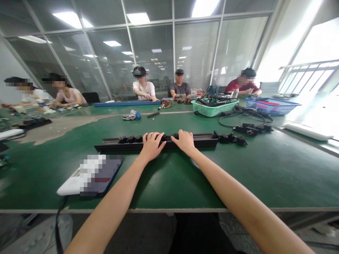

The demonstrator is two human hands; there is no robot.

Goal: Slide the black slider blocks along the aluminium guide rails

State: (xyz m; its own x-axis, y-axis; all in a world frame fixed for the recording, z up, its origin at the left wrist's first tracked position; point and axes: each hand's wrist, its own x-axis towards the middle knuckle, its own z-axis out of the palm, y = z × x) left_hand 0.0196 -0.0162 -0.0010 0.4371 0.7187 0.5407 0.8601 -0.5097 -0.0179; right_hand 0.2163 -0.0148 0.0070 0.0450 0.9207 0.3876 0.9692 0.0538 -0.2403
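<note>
A long black channel-shaped rail [201, 144] lies crosswise on the green table before me. Several small black knob-like parts [131, 139] sit in a row along its left half. My left hand [153, 145] is curled over the middle of the rail, a dark part [163, 138] between its thumb and forefinger. Just right of it, my right hand [184, 141] bends over the rail too, thumb and forefinger around another dark part [175, 135]. The fingertips of both hands are partly hidden behind the rail and knuckles. More black parts [241, 140] lie off the rail's right end.
A white device [71, 185] with a cable and a dark flat item [111, 176] lie at near left. Further back are a glove [131, 115], a dark strip [153, 114], a green basket [215, 108] of cables and a blue basket [272, 107]. Several people sit across the table.
</note>
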